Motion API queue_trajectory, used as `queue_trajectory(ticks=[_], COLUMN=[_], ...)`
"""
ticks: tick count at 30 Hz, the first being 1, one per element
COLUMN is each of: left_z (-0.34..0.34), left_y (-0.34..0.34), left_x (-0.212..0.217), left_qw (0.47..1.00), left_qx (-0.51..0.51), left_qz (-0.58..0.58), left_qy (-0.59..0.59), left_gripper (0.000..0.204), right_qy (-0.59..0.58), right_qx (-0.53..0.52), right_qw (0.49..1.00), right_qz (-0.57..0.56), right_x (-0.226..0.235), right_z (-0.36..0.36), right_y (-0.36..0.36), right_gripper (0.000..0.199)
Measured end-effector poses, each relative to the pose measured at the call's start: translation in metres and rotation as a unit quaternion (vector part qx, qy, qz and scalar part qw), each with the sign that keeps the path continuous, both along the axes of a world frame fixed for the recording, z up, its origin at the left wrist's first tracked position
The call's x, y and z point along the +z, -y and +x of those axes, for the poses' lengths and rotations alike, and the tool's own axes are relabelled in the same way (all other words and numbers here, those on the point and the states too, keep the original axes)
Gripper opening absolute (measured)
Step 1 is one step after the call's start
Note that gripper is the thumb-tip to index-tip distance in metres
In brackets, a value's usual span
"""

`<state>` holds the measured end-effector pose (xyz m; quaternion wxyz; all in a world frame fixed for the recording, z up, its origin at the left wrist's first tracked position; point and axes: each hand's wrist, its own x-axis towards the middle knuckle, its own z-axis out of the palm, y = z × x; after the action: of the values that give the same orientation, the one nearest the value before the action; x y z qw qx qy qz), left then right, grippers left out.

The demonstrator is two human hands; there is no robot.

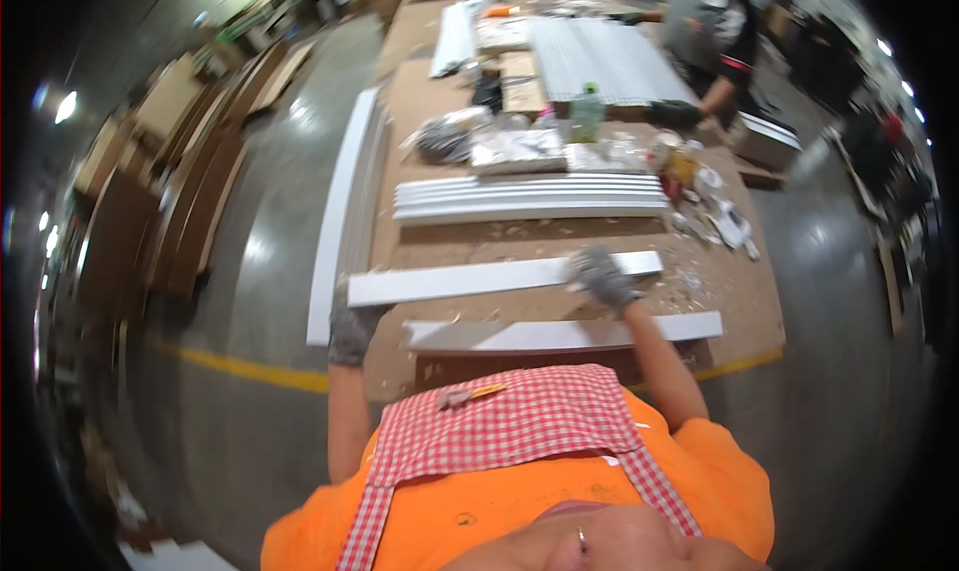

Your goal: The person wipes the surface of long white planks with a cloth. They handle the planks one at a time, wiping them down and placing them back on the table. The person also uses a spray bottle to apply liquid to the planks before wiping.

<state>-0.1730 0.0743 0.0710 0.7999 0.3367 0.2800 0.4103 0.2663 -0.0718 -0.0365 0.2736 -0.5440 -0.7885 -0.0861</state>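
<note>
A long white strip (470, 280) lies crosswise before me above the brown worktable. My left hand (350, 333), in a grey glove, is closed at its left end, with the fingers partly hidden behind the strip. My right hand (602, 276), also gloved, grips the strip near its right end, fingers over the top edge. Closer to me, a second white strip (559, 333) lies along the table's near edge, under my right forearm. Just left of my left hand, a long white panel (340, 221) runs along the table's left side beside several grey strips.
Beyond my hands sits a stack of white strips (529, 199). Behind it are plastic-wrapped packs (517, 149), a green bottle (586, 111) and ribbed white panels (604, 61). Scraps (724, 221) litter the right side of the worktable (479, 243). Another person (714, 41) works at the far right.
</note>
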Motion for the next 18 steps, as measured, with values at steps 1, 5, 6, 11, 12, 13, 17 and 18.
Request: queue_trajectory(ticks=[1, 5, 6, 11, 12, 13, 17, 18], left_z=[-0.008, -0.004, -0.009, -0.018, -0.020, -0.018, -0.023, -0.023], left_y=[0.000, -0.020, -0.016, -0.010, -0.013, -0.014, -0.006, -0.006], left_x=[-0.006, -0.025, -0.017, -0.019, -0.023, -0.021, -0.003, -0.005], left_qw=[1.000, 0.998, 0.996, 0.986, 0.921, 0.807, 0.472, 0.488], left_qx=[0.014, 0.009, 0.015, 0.045, 0.039, 0.067, 0.112, 0.107], left_qz=[-0.004, -0.054, -0.069, 0.136, 0.308, 0.455, 0.690, 0.672], left_qy=[-0.010, 0.039, 0.052, -0.084, -0.234, -0.371, -0.537, -0.546], left_gripper=[0.060, 0.060, 0.061, 0.058, 0.053, 0.048, 0.055, 0.055], right_qy=[0.088, -0.193, -0.181, -0.119, -0.121, -0.127, -0.158, -0.177], right_qx=[-0.073, -0.056, -0.011, 0.155, 0.166, 0.190, 0.241, 0.241], right_qw=[0.988, 0.971, 0.979, 0.979, 0.978, 0.973, 0.957, 0.951], right_qz=[-0.103, -0.132, -0.089, -0.061, -0.030, -0.039, -0.038, -0.082], right_x=[0.031, 0.079, 0.096, 0.172, 0.170, 0.173, 0.177, 0.179], right_z=[-0.051, -0.154, -0.184, -0.277, -0.289, -0.294, -0.303, -0.304], right_y=[-0.008, -0.053, -0.063, -0.107, -0.116, -0.120, -0.123, -0.124], right_gripper=[0.012, 0.016, 0.016, 0.022, 0.030, 0.032, 0.029, 0.027])
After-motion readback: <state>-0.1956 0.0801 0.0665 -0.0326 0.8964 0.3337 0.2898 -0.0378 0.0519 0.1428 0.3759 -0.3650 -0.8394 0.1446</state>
